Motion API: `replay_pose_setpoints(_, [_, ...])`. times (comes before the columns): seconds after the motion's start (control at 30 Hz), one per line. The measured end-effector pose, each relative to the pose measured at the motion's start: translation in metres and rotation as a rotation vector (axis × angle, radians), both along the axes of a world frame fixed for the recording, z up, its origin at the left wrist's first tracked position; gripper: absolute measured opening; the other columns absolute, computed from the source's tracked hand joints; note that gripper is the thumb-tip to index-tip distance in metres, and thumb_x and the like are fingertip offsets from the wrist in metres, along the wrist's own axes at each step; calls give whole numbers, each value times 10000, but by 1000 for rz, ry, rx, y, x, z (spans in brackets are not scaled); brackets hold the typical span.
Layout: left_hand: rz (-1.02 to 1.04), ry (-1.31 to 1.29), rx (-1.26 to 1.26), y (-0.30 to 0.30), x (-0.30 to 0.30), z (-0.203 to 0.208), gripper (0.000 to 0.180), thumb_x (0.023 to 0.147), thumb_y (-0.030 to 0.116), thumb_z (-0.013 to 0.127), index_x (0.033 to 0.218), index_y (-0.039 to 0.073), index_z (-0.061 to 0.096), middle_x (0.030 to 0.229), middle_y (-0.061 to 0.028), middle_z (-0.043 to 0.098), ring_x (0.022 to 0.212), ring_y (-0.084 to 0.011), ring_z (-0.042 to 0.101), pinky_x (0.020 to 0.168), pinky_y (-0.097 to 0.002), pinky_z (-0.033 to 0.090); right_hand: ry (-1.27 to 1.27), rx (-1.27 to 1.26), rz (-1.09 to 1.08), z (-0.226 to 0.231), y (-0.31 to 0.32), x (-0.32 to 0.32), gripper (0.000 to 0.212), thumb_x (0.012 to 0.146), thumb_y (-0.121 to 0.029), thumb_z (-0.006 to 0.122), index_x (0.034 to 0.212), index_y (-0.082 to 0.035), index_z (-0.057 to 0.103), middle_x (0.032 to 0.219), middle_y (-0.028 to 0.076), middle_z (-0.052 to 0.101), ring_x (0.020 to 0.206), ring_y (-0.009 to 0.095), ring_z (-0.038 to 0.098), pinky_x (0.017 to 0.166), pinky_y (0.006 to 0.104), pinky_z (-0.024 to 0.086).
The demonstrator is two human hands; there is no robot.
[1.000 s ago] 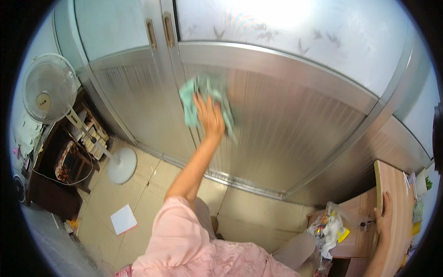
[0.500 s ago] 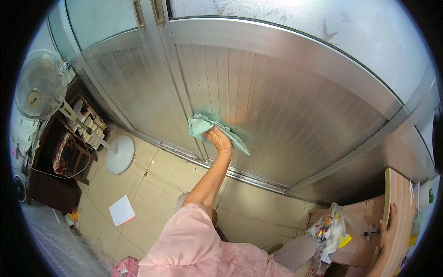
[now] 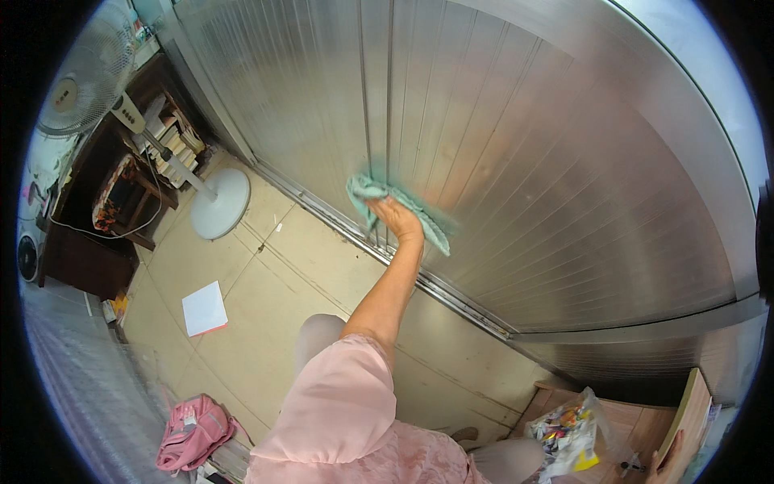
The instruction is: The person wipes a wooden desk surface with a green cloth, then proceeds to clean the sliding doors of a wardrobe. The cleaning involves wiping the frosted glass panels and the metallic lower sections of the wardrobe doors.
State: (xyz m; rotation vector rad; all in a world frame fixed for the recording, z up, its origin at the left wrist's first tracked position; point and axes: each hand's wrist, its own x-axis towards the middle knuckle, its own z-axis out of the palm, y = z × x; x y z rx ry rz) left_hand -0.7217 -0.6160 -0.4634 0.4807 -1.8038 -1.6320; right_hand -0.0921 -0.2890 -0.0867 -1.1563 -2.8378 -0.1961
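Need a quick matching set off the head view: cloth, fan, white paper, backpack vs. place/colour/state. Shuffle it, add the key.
Things
1. cloth
2. fan
3. white paper
4. backpack

Place, colour or state
A. lying flat on the tiled floor
B. pink, lower left of the picture
C. at the left hand, against the metal panel
D. upright on a round base

Pairs: 1-C, 2-D, 3-A, 4-B

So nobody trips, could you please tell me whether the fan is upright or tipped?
Upright: the fan stands with its round base flat on the floor.
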Motion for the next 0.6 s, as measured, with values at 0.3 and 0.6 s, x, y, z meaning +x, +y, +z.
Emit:
replay_pose_setpoints(0.3, [-97, -238, 618, -55, -36, -78, 552, 1040, 286, 313, 1477, -32, 203, 1484, -232, 328, 1320, -337, 400, 1098, -369, 324, 106, -54, -4, -7, 0, -5, 625, 912, -365, 619, 1427, -69, 425, 1441, 215, 411, 1315, 368, 377, 1125, 425, 254])
replay_pose_setpoints(0.6, [-254, -430, 1547, 64, 57, -201, 410, 1006, 390, 365, 1207, 84, 549, 1202, -117, 585, 1079, -328, 564, 967, -479, 455, 158, -111, -7, -1, -8, -27, 607, 936, -376, 579, 1414, -33, 429, 1445, 214, 408, 1336, 373, 359, 1120, 441, 259])
